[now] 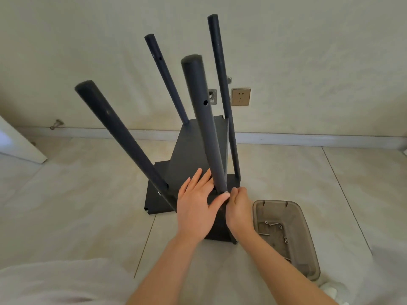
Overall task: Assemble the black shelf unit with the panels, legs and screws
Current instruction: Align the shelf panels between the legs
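The black shelf unit stands on the tiled floor with several round black legs pointing up. Its upper panel point(198, 148) sits between the legs, and a lower panel point(156, 200) lies on the floor. The near right leg point(203, 119) rises toward me. My left hand point(196, 204) lies flat with straight fingers on the upper panel beside that leg's base, thumb at a silver screw point(225, 192). My right hand point(239, 209) has curled fingers pinching at the same screw where the leg meets the panel. Another silver screw point(159, 193) shows at the near left leg point(123, 139).
A translucent grey plastic tray point(308, 243) with several loose screws and washers stands on the floor at my right. A wall with a socket point(240, 96) and baseboard runs behind. A white door edge point(19, 144) juts in at the left.
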Tool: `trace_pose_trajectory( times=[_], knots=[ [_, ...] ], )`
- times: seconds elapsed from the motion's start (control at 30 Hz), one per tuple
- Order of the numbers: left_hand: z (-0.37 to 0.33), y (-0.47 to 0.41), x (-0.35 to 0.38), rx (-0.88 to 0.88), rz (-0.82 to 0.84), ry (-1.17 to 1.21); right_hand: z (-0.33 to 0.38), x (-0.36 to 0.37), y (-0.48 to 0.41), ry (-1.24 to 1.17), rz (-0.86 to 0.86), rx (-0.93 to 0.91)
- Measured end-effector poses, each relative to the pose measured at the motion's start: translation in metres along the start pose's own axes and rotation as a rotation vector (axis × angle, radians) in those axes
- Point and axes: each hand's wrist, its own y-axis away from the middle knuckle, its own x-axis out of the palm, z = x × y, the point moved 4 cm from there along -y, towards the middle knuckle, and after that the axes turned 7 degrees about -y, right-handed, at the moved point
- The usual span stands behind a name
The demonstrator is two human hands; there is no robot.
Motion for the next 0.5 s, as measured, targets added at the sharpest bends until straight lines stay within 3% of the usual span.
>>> trace_pose_trajectory(
  times=[0.13, 0.4, 0.5],
  knots=[
    [0.032, 0.000, -0.023, -0.082, 0.027, 0.182, 0.009, 0.031, 0.007, 0.051, 0.054, 0.038],
    [0.076, 0.019, -0.046, -0.255, 0.139, 0.425, 0.029, 0.060, 0.025, 0.475, 0.167, -0.068],
    [0.090, 0.028, -0.047, -0.335, 0.127, 0.506, 0.027, 0.068, 0.023, 0.459, 0.217, -0.085]
  ],
)
